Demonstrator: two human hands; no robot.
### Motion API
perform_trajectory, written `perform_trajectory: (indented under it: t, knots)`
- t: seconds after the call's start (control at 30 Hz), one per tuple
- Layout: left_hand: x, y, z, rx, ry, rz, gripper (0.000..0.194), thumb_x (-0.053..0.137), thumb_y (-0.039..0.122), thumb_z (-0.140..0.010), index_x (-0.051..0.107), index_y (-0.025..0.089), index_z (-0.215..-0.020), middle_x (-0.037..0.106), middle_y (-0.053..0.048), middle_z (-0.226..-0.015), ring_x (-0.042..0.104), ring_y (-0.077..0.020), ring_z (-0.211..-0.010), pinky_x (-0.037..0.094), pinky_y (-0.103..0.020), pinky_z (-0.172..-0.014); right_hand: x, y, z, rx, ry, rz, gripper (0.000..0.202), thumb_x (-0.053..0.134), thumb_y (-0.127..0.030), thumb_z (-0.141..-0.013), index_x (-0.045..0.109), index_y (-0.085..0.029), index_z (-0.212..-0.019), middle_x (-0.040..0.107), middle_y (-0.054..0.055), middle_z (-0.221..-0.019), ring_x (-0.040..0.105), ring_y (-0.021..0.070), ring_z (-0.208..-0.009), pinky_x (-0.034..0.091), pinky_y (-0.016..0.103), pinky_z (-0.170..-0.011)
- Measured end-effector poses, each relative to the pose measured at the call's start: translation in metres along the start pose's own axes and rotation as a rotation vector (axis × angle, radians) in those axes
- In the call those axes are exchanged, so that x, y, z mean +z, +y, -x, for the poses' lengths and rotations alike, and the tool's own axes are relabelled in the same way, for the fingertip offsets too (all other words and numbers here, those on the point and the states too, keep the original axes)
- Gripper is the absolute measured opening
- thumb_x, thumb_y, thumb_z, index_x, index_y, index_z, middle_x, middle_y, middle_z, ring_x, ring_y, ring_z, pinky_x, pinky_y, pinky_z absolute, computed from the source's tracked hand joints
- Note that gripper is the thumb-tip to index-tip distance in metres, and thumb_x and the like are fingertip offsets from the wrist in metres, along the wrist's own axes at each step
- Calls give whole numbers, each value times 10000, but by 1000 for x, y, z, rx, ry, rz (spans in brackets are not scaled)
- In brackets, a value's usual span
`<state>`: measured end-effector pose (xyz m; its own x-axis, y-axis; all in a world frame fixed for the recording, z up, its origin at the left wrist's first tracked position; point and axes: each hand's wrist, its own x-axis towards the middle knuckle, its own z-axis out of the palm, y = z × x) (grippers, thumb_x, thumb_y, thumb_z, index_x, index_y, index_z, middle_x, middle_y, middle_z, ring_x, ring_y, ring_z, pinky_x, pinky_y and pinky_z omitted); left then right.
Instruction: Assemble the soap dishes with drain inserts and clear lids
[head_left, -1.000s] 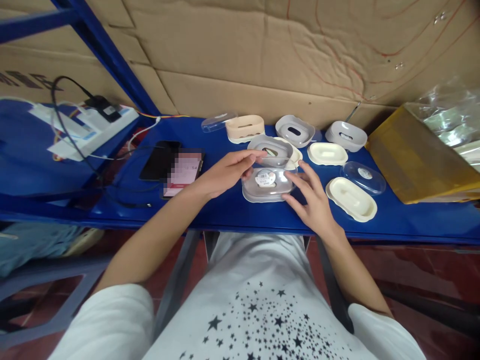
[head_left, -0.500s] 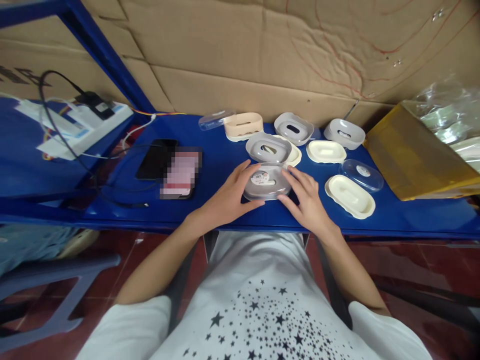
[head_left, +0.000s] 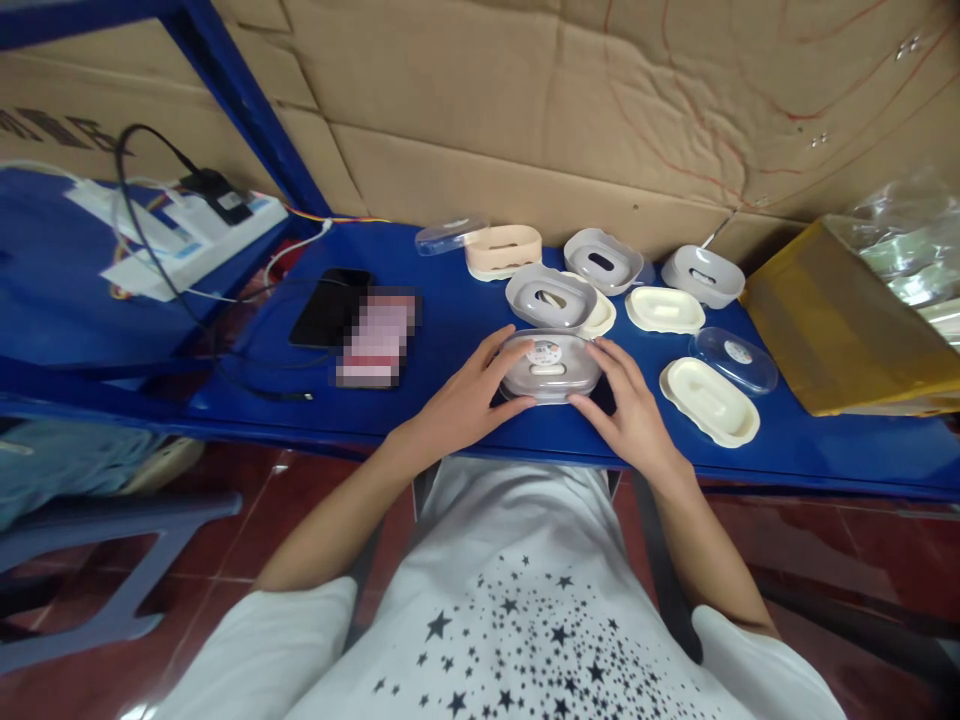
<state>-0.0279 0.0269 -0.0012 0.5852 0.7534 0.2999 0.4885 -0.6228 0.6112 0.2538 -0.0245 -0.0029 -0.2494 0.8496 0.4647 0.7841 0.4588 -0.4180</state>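
Note:
A grey oval box (head_left: 559, 378) with a clear lid and a round sticker sits near the table's front edge. My left hand (head_left: 476, 385) is wrapped round its left end, and my right hand (head_left: 626, 400) grips the right end. Just behind it a grey oval ring (head_left: 551, 298) rests partly over a cream tray (head_left: 602, 316). To the right lie a cream base (head_left: 709, 402), a clear lid (head_left: 733, 360) and another cream tray (head_left: 665, 309). Farther back are two grey shells (head_left: 600, 262) and a peach shell (head_left: 504, 250) beside a clear lid (head_left: 448, 236).
Two phones, one black (head_left: 326, 308) and one with a blurred screen (head_left: 379, 338), lie on the blue table (head_left: 442, 300). A power strip (head_left: 195, 255) with cables stands left. At right is a taped cardboard box (head_left: 862, 320) with clear plastic packages. Cardboard lines the back.
The view has shifted, so the table's things appear slightly farther right. My hands still hold the grey box; its clear lid and sticker now look straighter and more centred on it.

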Motion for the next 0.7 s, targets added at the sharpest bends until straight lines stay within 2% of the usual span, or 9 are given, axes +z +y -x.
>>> perform_trajectory:
  t: [0.1, 0.27, 0.37, 0.43, 0.5, 0.6, 0.7]
  knots:
    - [-1, -2, 2, 19, 15, -38, 643, 670, 471, -1074, 436, 308, -1651, 342, -143, -1792, 387, -331, -1652, 388, -554, -1336, 0, 2, 1, -54, -6, 12, 718, 665, -516, -1066, 408, -289, -1697, 529, 171, -1683, 515, 349, -1567, 465, 617, -1274]
    - [-1, 2, 3, 48, 33, -86, 616, 663, 436, -1076, 461, 288, -1639, 349, -139, -1798, 404, -326, -1645, 401, -537, -1332, -1, 2, 1, -113, -27, 116, 729, 625, -451, -1099, 331, -308, -1750, 538, 149, -1689, 540, 333, -1552, 482, 590, -1266]
    - [-4, 5, 4, 41, 34, -116, 599, 678, 394, -1053, 485, 264, -1605, 383, -154, -1772, 430, -332, -1627, 424, -528, -1320, -15, 4, 4, -158, -119, 159, 769, 586, -433, -1119, 218, -322, -1785, 463, 135, -1744, 470, 328, -1605, 412, 614, -1309]
    - [-8, 5, 5, 18, 64, -153, 588, 689, 358, -1027, 499, 240, -1571, 422, -175, -1735, 461, -340, -1603, 439, -534, -1309, -32, 10, 12, -121, -138, 187, 811, 592, -453, -1115, 172, -306, -1793, 436, 139, -1760, 427, 336, -1630, 385, 627, -1318]
    - [-11, 2, 6, -9, 126, -208, 578, 698, 318, -998, 511, 208, -1534, 451, -201, -1696, 482, -360, -1581, 442, -556, -1302, -53, 22, 27, -19, -56, 278, 773, 607, -473, -1105, 265, -286, -1773, 499, 150, -1718, 447, 371, -1613, 382, 660, -1299]
    - [-13, -4, 6, -50, 245, -318, 573, 696, 263, -970, 519, 156, -1504, 421, -243, -1695, 441, -404, -1599, 411, -595, -1309, -77, 41, 52, 176, 81, 501, 591, 602, -487, -1101, 536, -239, -1633, 645, 192, -1570, 565, 453, -1497, 390, 750, -1227]
    - [-11, -5, 3, -102, 311, -399, 591, 667, 225, -972, 504, 133, -1532, 425, -262, -1687, 430, -423, -1602, 410, -609, -1297, -83, 51, 66, 276, -4, 515, 465, 547, -460, -1121, 659, -222, -1505, 695, 206, -1491, 655, 455, -1390, 486, 735, -1143]
